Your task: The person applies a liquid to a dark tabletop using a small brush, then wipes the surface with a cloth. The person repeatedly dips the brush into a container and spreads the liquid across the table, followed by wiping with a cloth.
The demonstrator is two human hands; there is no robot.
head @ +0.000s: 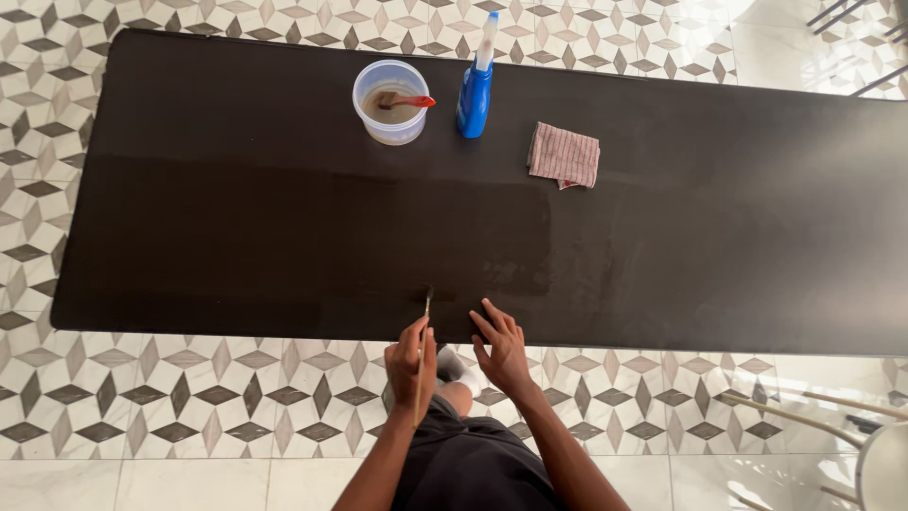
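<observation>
A long dark brown table top (236,218) lies across the view, its left part looking darker and wetter than the right. My left hand (410,361) grips a thin paintbrush (426,312), whose tip touches the table's near edge. My right hand (501,348) rests with spread fingers on the same near edge, just right of the brush.
At the far side stand a clear plastic tub (390,102) with a red-handled brush in brownish liquid, a blue spray bottle (475,93) and a folded striped cloth (564,155). Patterned floor tiles surround the table. Chair legs (813,409) show at bottom right.
</observation>
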